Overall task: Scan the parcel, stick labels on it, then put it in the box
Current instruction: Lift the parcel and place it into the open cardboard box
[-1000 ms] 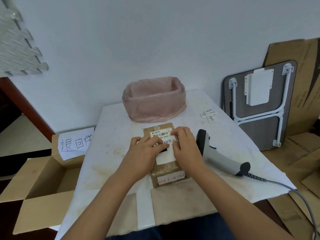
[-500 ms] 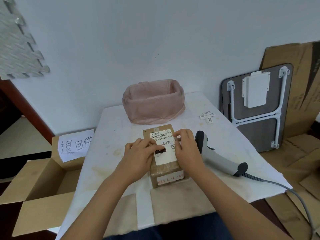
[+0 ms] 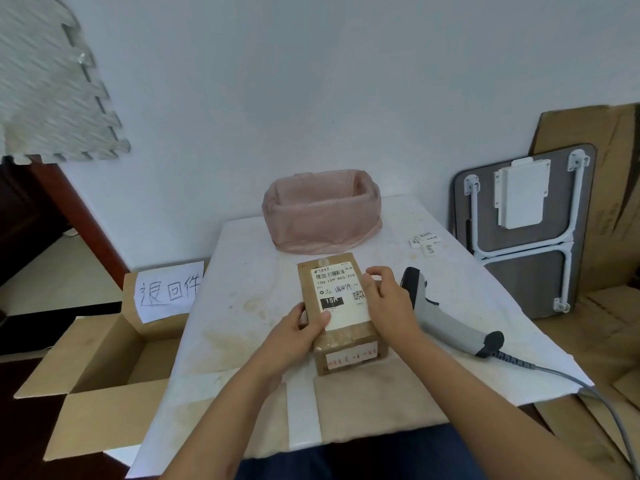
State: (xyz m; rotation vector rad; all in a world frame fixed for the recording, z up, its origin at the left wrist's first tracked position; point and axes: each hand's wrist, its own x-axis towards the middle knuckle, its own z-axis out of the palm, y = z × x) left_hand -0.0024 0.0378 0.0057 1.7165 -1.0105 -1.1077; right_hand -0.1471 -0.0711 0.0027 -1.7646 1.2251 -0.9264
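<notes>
Brown-paper parcel (image 3: 337, 310): lies flat at the middle of the white table (image 3: 242, 296), long side running 12 to 6 o'clock, shipping label (image 3: 341, 296) face up.
Handwritten sticker (image 3: 343, 289): sits on the shipping label under the printed code, so the labelling looks done; a second strip (image 3: 349, 356) shows on the near end face.
Left hand (image 3: 298, 336): at 7 o'clock of the parcel, thumb pressed on top, fingers wrapped round the left edge, gripping it.
Right hand (image 3: 389, 304): at 3 o'clock, fingers curled over the right edge, clasping it too; a hold from both sides suits lifting it level.
Scanner (image 3: 446, 318): at 3 o'clock just beyond the right hand, lying on its side, cable trailing toward 5 o'clock; set down, likely finished with.
Spare labels (image 3: 425, 241): small slips at 1 o'clock, well apart from the parcel.
Pink-lined basket (image 3: 322, 216): at 12 o'clock, near the parcel's far end.
Cardboard box (image 3: 100, 372): open on the floor at 8 o'clock, below the table edge, a handwritten sign (image 3: 169, 291) on its flap; probably where the parcel goes next.
</notes>
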